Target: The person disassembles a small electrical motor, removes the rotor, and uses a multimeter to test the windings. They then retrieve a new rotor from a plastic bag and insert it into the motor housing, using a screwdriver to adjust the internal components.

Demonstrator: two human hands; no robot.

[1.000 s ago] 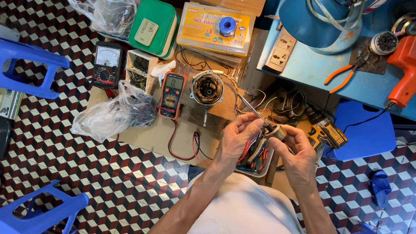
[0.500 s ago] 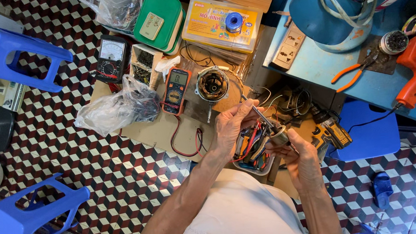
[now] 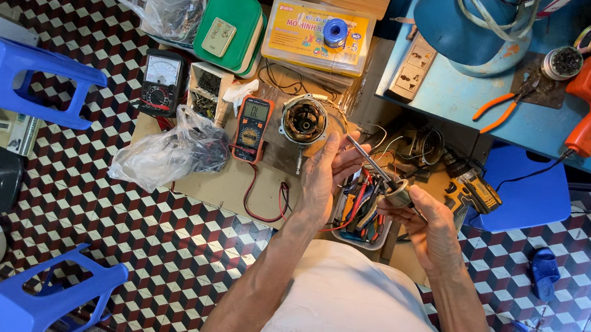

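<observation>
I see the blue counter at upper right with orange pliers; cardboard sheet on the floor carries a motor stator and orange multimeter; tool tray under my hands; left hand pinches a thin metal rod; right hand grips a small metal cylinder, rod tip touching it.
</observation>
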